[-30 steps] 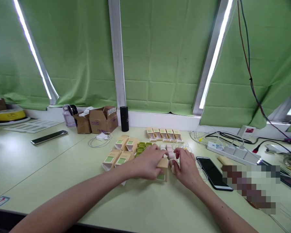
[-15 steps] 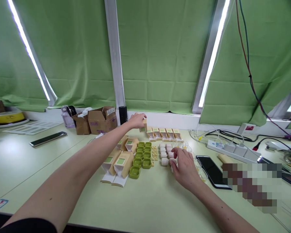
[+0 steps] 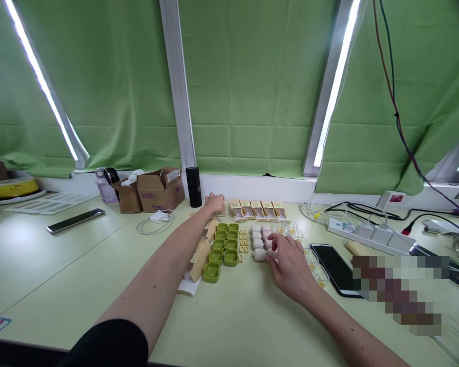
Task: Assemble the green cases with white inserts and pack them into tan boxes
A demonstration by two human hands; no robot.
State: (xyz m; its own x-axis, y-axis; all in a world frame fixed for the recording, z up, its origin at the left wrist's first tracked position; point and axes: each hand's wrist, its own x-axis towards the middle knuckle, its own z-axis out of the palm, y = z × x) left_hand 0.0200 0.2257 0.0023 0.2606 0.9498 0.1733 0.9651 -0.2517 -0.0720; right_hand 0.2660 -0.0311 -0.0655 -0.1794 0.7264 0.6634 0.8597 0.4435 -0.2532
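My left hand (image 3: 214, 203) reaches to the back of the table, fingers closed on a small kraft cardboard box (image 3: 224, 208) mostly hidden behind them. Just right of it stands a row of several matching open boxes (image 3: 257, 210). My right hand (image 3: 289, 259) hovers by the small white and pinkish rolls (image 3: 259, 255), thumb and index finger curved but apart. Two columns of green square trays (image 3: 211, 272) lie mid-table, next to tiny yellowish pieces (image 3: 244, 242). More kraft boxes (image 3: 200, 260) are partly covered by my left forearm.
Clear plastic cups (image 3: 318, 274) stand behind my right hand, beside a black-screened phone (image 3: 336, 267). A power strip (image 3: 371, 235) with cables lies at the back right. A black cylinder (image 3: 193, 187), cardboard cartons (image 3: 161, 189) and a white charger (image 3: 159, 217) sit at the back left.
My left hand has moved slightly left and down with the small box, lowering it towards the tabletop. My left forearm has swung right, uncovering the charger. The right hand has barely moved.
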